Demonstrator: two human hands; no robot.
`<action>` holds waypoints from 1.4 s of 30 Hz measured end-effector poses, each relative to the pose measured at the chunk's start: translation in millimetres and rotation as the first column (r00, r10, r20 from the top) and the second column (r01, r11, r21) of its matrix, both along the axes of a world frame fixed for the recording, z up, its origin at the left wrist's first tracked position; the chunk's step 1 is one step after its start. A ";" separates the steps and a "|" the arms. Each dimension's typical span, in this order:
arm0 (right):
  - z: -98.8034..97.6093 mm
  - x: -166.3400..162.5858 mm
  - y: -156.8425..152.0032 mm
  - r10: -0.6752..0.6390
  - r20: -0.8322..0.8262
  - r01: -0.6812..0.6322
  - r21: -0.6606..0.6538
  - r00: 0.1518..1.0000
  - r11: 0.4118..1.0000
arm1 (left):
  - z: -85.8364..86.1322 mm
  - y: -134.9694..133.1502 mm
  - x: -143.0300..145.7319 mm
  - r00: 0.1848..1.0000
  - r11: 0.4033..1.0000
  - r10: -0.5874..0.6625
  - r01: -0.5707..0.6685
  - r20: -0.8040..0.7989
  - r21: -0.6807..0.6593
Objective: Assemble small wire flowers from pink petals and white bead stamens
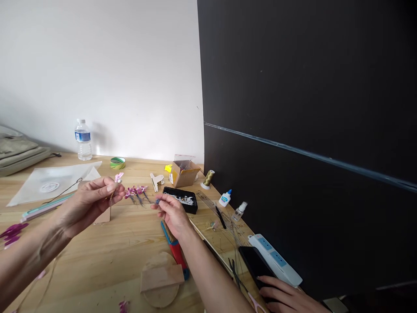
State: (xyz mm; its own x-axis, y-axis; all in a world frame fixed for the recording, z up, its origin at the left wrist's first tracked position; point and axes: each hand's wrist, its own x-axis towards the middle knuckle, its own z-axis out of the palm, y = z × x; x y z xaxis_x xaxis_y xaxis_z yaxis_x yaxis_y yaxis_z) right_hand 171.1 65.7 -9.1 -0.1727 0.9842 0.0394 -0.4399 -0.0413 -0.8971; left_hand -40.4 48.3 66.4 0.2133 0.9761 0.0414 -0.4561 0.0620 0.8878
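Left forearm (39,252), pink flower (119,176) atop fingers (103,182)

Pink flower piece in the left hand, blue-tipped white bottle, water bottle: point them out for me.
Pink flower piece (119,177), head view: on its petals.
Blue-tipped white bottle (224,199), head view: on its body.
Water bottle (83,137), head view: on its blue label.

Pink flwr (119,176) w/ bead (120,181) — held upright
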 end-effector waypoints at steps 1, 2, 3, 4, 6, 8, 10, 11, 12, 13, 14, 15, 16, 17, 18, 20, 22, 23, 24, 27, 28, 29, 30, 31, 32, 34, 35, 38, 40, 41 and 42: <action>-1.4 1.4 1.3 -0.039 -0.019 0.039 -0.005 0.999 0.999 | -1.1 -0.3 -3.4 1.000 1.000 0.001 -0.001 -0.012 -0.005; -2.4 2.8 2.4 -0.066 -0.034 0.066 -0.011 0.997 0.998 | -2.3 -0.2 -7.0 1.000 1.000 0.002 -0.003 -0.028 -0.008; -3.0 4.1 3.1 -0.083 -0.046 0.082 -0.019 0.995 0.996 | -3.5 0.2 -10.7 0.999 1.000 0.004 -0.004 -0.046 -0.007; -3.0 5.1 3.4 -0.092 -0.056 0.090 -0.026 0.994 0.996 | -4.7 0.7 -14.0 0.998 1.000 0.008 -0.008 -0.068 -0.003; -1.1 5.9 3.0 -0.099 -0.077 0.096 -0.038 0.992 0.995 | -6.5 1.6 -19.2 0.993 1.000 0.010 -0.009 -0.117 0.012; 2.8 5.6 2.0 -0.098 -0.094 0.093 -0.049 0.991 0.994 | -7.8 2.1 -22.0 0.986 1.000 0.015 -0.011 -0.168 0.026; 7.7 5.5 1.1 -0.086 -0.100 0.081 -0.061 0.991 0.995 | -9.1 2.3 -23.5 0.980 0.999 0.035 -0.028 -0.195 0.035; 10.0 6.0 0.8 -0.079 -0.098 0.073 -0.067 0.992 0.995 | -9.8 2.5 -24.3 0.979 0.999 0.044 -0.037 -0.201 0.036; 12.1 6.9 0.6 -0.073 -0.092 0.066 -0.074 0.993 0.995 | -10.5 2.7 -25.2 0.978 0.998 0.053 -0.046 -0.203 0.036; 13.9 8.3 0.4 -0.068 -0.084 0.061 -0.082 0.994 0.995 | -11.2 2.8 -26.3 0.977 0.998 0.055 -0.049 -0.204 0.036; 15.5 10.0 0.1 -0.065 -0.074 0.058 -0.088 0.995 0.994 | -11.7 2.9 -27.5 0.977 0.998 0.052 -0.046 -0.206 0.037; 16.8 11.9 -0.3 -0.062 -0.062 0.056 -0.092 0.996 0.994 | -11.9 2.8 -28.8 0.976 0.998 0.050 -0.042 -0.212 0.039; 18.1 13.9 -0.8 -0.060 -0.049 0.055 -0.094 0.997 0.994 | -11.8 2.6 -30.0 0.974 0.998 0.050 -0.043 -0.220 0.040; 19.5 15.9 -1.4 -0.054 -0.037 0.051 -0.092 0.998 0.995 | -11.1 2.1 -31.0 0.972 0.998 0.057 -0.049 -0.229 0.038; 21.1 17.8 -2.1 -0.042 -0.023 0.040 -0.088 0.999 0.995 | -9.7 1.4 -31.8 0.969 0.998 0.067 -0.062 -0.239 0.030; 25.1 21.1 -3.7 0.006 0.009 -0.005 -0.082 1.000 0.997 | -5.4 -0.5 -32.5 0.960 0.995 0.100 -0.101 -0.261 0.007; 30.0 24.0 -4.9 0.068 0.039 -0.064 -0.078 0.997 0.995 | 0.5 -2.5 -32.2 0.949 0.989 0.137 -0.145 -0.284 -0.007; 32.6 25.5 -5.3 0.094 0.050 -0.090 -0.075 0.994 0.993 | 3.6 -3.4 -31.8 0.944 0.986 0.156 -0.166 -0.291 -0.010; 35.2 27.1 -5.7 0.112 0.058 -0.108 -0.070 0.992 0.992 | 6.5 -4.2 -31.4 0.940 0.983 0.174 -0.185 -0.294 -0.012; 41.8 32.7 -6.6 0.149 0.072 -0.145 -0.053 0.986 0.988 | 12.8 -5.5 -31.2 0.935 0.975 0.207 -0.221 -0.289 -0.014; 43.3 34.8 -6.9 0.164 0.078 -0.160 -0.051 0.983 0.986 | 14.0 -5.5 -31.6 0.934 0.974 0.211 -0.224 -0.287 -0.015; 44.5 36.9 -7.3 0.180 0.085 -0.177 -0.050 0.980 0.983 | 14.8 -5.3 -32.3 0.934 0.974 0.211 -0.224 -0.287 -0.014; 45.4 39.0 -7.8 0.198 0.091 -0.194 -0.051 0.976 0.980 | 15.3 -4.9 -33.1 0.934 0.974 0.210 -0.224 -0.290 -0.016; 45.8 41.0 -8.2 0.222 0.098 -0.217 -0.053 0.970 0.975 | 15.6 -4.3 -33.9 0.934 0.975 0.209 -0.223 -0.291 -0.017; 45.9 43.0 -8.8 0.255 0.108 -0.250 -0.055 0.961 0.967 | 15.9 -3.5 -34.7 0.934 0.975 0.209 -0.223 -0.292 -0.017; 45.3 46.8 -10.2 0.351 0.145 -0.345 -0.061 0.925 0.937 | 16.8 -1.2 -35.9 0.933 0.975 0.212 -0.222 -0.290 -0.001; 44.7 48.5 -11.2 0.401 0.165 -0.397 -0.061 0.901 0.916 | 17.3 0.2 -36.2 0.933 0.975 0.216 -0.222 -0.287 0.012; 41.9 51.6 -15.4 0.531 0.183 -0.533 -0.044 0.827 0.845 | 18.6 4.6 -35.0 0.933 0.973 0.230 -0.227 -0.275 0.045; 39.0 50.9 -18.2 0.574 0.174 -0.579 -0.026 0.800 0.815 | 18.3 7.1 -32.4 0.939 0.973 0.231 -0.222 -0.257 0.063; 37.3 49.7 -19.3 0.574 0.203 -0.581 -0.031 0.793 0.813 | 17.8 8.1 -30.7 0.942 0.974 0.226 -0.214 -0.247 0.072; 35.3 48.0 -19.9 0.554 0.259 -0.564 -0.043 0.791 0.825 | 17.0 9.0 -28.9 0.946 0.975 0.219 -0.205 -0.241 0.081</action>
State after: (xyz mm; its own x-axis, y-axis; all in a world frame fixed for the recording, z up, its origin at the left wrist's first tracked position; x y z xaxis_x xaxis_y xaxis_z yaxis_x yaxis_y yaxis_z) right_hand 219.1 45.8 26.2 -0.7008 0.7116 -0.0492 -0.1118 -0.1778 -0.9777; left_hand -69.3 57.3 83.4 0.0117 0.9976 0.0677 -0.2196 -0.0635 0.9735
